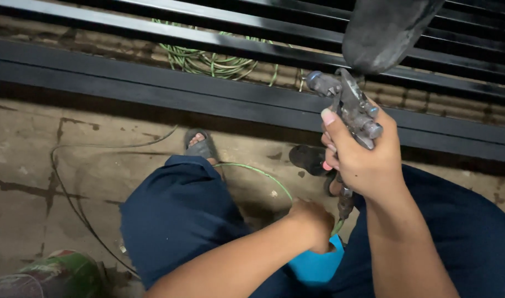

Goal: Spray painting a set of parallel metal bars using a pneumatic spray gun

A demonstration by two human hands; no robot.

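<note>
Grey metal spray gun (352, 107), cup uppermost, sat right of frame centre, gripped by the right hand (365, 160) with fingers wrapped tight around its handle. Left hand (313, 223) was closed in a fist just below, at the gun's base where the green air hose (258, 172) joined. Hose looped across the concrete floor (32, 182). Black steel frame (153, 83) spanned the upper frame. Sandalled foot (200, 146) at centre.

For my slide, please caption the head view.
Right hand grips a spray gun; left hand holds its green hose.
</note>
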